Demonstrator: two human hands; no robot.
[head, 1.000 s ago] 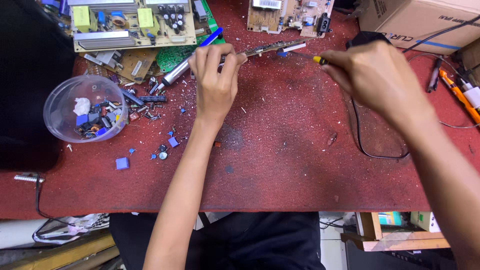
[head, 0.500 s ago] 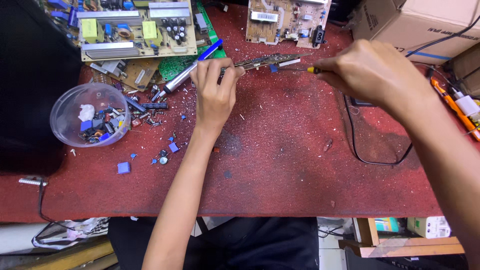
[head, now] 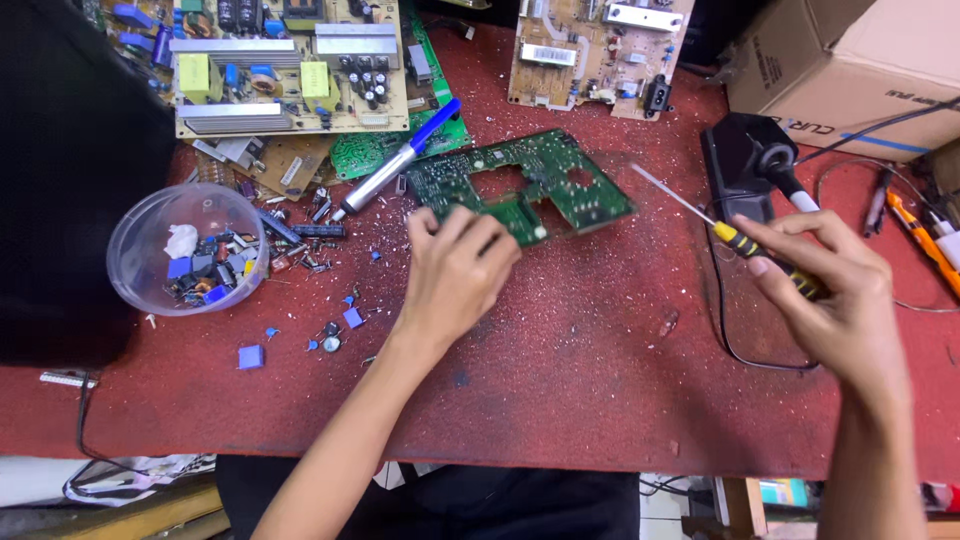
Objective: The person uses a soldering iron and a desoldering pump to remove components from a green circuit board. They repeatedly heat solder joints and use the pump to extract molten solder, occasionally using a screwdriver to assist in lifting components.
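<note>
- A flat green circuit board (head: pixel 525 187) with irregular cut-outs is lying on the red, gritty table top (head: pixel 600 380), near the middle of the far half; its surface is dotted with tiny solder points.
- The left hand (head: pixel 452 275) is resting at the board's near edge, fingers curled loosely together, their tips touching the board's near-left corner and holding it down.
- The right hand (head: pixel 835 290) is gripping a slim screwdriver (head: pixel 725 232) with a yellow-and-black handle; thumb and forefinger are pinching the handle while the other fingers are folding around it. The thin metal shaft is pointing up-left, its tip hovering just beside the board's right edge, not clearly touching.
- A clear round plastic bowl (head: pixel 187 248) is sitting at the left, holding small blue, black and white parts.
- Loose blue components and metal scraps are lying scattered between the bowl and the left hand.
- A silver tool with a blue end (head: pixel 398 160) is lying beyond the board's left corner.
- A cardboard box (head: pixel 850 70) is standing at the far right.
</note>
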